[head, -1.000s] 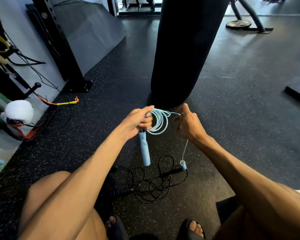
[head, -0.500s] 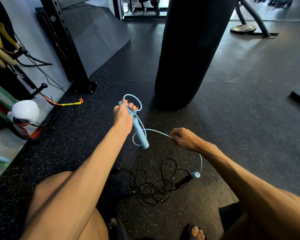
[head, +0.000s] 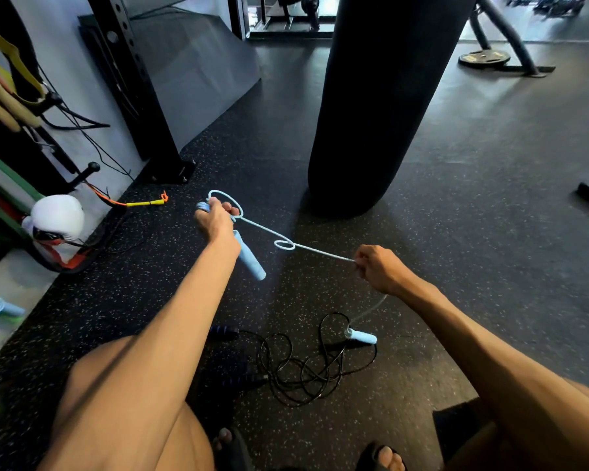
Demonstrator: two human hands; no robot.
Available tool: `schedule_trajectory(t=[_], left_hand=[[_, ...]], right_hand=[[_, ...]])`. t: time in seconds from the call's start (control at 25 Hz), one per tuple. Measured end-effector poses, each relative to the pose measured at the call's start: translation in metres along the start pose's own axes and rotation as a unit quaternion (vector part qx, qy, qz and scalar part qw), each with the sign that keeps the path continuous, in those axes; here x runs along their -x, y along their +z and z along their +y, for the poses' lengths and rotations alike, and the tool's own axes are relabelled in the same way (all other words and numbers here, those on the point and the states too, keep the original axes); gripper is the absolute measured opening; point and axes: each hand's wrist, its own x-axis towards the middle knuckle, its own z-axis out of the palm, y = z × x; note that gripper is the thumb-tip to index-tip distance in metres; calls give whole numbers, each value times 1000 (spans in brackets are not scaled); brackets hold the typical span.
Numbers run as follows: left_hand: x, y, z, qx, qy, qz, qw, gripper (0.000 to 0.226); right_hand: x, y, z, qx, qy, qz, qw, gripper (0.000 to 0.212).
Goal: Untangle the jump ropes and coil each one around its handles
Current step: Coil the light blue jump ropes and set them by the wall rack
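My left hand (head: 214,217) grips one light blue handle (head: 249,258) of the light blue jump rope (head: 315,250), with a loop of cord above the fist. The cord runs taut with a small curl to my right hand (head: 379,268), which pinches it. From there it drops to the second blue handle (head: 361,335) lying on the floor. A black jump rope (head: 303,365) lies in a tangled heap on the floor between my knees, its dark handles (head: 223,333) at the left of the heap.
A black punching bag (head: 381,96) hangs just ahead. A black rack post (head: 140,96) stands at left, with a white boxing glove (head: 58,217), bands and an orange-yellow rope (head: 143,202) by the wall. A weight plate (head: 485,57) lies far right. My sandalled feet (head: 381,457) are below.
The coiled loops at my hands have been pulled out. My left hand moved left and away, my right hand moved right and down, stretching the blue cord between them.
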Motion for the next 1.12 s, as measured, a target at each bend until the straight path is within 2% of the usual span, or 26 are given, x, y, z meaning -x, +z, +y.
schedule_trajectory(t=[0.12, 0.24, 0.36, 0.44, 0.52, 0.64, 0.76, 0.88, 1.0, 1.04, 1.12], left_hand=[[-6, -5, 5, 1, 19, 15, 1000, 12], [-16, -11, -1, -45, 72, 6, 996, 13], [-19, -17, -9, -111, 97, -2, 989, 6], [-11, -14, -9, -110, 60, -35, 992, 11], [5, -6, -7, -104, -4, -122, 987, 22], [35, 4, -7, -153, -49, -254, 954, 28], [59, 11, -9, -188, -60, -358, 913, 24], [74, 15, -12, -216, -77, -430, 873, 18], [88, 15, -17, -261, -92, -500, 821, 19], [92, 14, -19, -274, -95, -516, 806, 19], [96, 13, -22, -288, -99, -533, 789, 19]], right_hand=[[1, 0, 3, 9, 14, -31, 999, 30], [4, -2, 3, -36, -1, -75, 997, 33], [9, -4, 1, -111, -16, -61, 992, 14], [9, -3, 1, -113, -11, -35, 993, 12], [5, -1, 5, -101, 27, -28, 994, 14], [-1, 2, 11, -15, 76, -22, 997, 26], [-1, 0, 9, -30, 73, 6, 997, 43], [3, -2, -2, -63, 3, 126, 990, 51], [6, -9, -13, -20, -101, 250, 963, 60], [5, -11, -15, 14, -133, 266, 955, 61], [2, -12, -16, 52, -178, 244, 952, 52]])
